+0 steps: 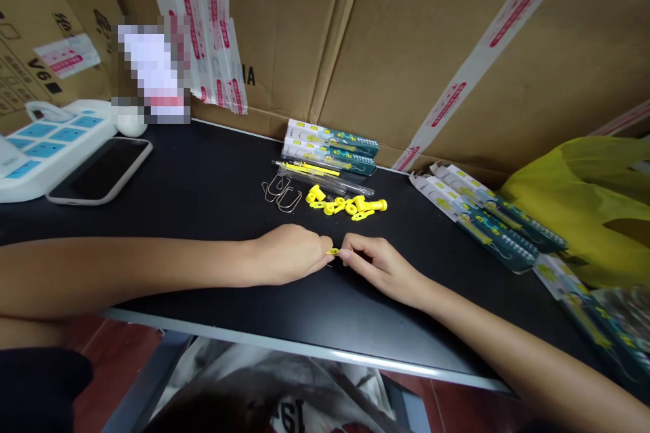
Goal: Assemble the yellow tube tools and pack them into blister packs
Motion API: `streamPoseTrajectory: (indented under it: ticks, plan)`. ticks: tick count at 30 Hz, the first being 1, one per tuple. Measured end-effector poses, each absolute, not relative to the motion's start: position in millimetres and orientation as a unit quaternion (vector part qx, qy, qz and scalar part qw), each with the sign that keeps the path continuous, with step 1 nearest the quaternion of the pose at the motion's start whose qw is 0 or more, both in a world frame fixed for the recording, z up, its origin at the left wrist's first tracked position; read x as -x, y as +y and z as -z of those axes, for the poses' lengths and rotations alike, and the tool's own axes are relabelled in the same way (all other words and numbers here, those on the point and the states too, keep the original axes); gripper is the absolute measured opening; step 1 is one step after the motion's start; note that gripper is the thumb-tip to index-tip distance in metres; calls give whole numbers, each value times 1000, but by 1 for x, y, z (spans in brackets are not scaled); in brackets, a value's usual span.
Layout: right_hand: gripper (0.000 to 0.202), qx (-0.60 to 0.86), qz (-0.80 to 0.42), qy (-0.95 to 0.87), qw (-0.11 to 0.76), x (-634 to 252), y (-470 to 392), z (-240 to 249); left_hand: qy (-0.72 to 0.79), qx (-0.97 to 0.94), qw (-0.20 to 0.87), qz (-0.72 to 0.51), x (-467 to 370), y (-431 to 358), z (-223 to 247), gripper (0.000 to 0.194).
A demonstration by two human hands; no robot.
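Near the table's front edge, my left hand (292,254) is closed, and a small yellow plastic part (332,252) sticks out from its fingertips. My right hand (378,264) pinches the other end of that part between thumb and forefinger. A thin wire-like tip shows just below the left fingers; what it belongs to is hidden. Beyond the hands lies a pile of loose yellow plastic parts (350,204). Bent metal wire hooks (282,193) lie left of the pile. Behind it are clear tubes (330,181) and thin yellow rods (305,168).
Printed packages (330,147) lie at the back, and more packages (482,213) on the right beside a yellow bag (583,196). A phone (101,170) and a white power strip (66,139) occupy the left. Cardboard boxes (284,27) wall off the black table (203,203).
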State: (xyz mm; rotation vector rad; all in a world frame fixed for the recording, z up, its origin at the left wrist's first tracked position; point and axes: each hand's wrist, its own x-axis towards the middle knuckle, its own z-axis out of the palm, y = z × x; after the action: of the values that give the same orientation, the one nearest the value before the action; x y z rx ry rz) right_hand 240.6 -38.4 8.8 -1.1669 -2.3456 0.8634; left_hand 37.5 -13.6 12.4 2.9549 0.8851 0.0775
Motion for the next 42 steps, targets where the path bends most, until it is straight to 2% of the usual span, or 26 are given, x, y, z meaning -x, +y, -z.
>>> streamPoseTrajectory:
  ticks: [5, 16, 30, 42]
  plan:
    - [32, 412, -317, -833, 191, -242, -38, -8, 274, -961, 37, -25, -37, -11, -12, 29]
    - [37, 447, -318, -783, 294, -232, -42, -1, 302, -951, 40, -45, -41, -20, -9, 31]
    - [35, 457, -265, -791, 307, -226, -45, 1, 333, -942, 16, -35, -43, -26, -9, 29]
    - [32, 448, -222, -809, 309, -225, -45, 2, 341, -939, 15, -43, -43, -26, -12, 36]
